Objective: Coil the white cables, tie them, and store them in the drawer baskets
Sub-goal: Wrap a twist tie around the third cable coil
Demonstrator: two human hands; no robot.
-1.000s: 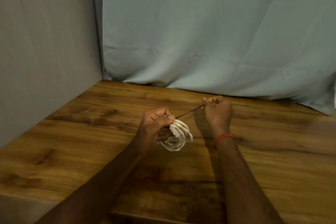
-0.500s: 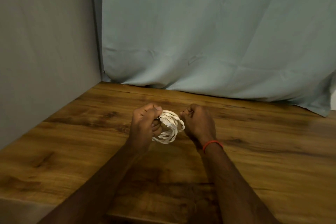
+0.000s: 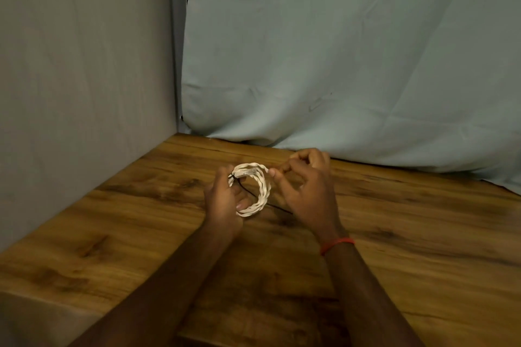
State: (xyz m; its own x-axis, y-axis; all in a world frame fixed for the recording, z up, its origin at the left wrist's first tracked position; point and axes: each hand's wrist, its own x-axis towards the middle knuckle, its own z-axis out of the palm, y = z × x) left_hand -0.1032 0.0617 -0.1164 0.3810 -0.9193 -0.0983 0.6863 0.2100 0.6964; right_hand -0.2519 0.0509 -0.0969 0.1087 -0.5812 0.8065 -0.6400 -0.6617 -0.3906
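A white cable coil [image 3: 260,189] forms a round ring held above the wooden table [image 3: 394,234]. My left hand [image 3: 222,200] grips the coil's left side, thumb inside the ring at the bottom. A thin black tie [image 3: 253,197] sits on the coil near my left fingers, and its loose tail runs down to the right under the ring. My right hand [image 3: 307,189] is at the coil's right edge, with thumb and fingertip touching the top right of the ring and the other fingers spread. No drawer or basket is in view.
A grey panel [image 3: 84,93] walls off the left side. A pale blue cloth [image 3: 338,51] hangs behind the table's far edge. The table's front edge runs along the bottom left of the view.
The bunched coil has opened into a flat round ring facing me. My right hand let go of the taut black tie and moved to the coil's right edge; the tie's tail hangs loose.
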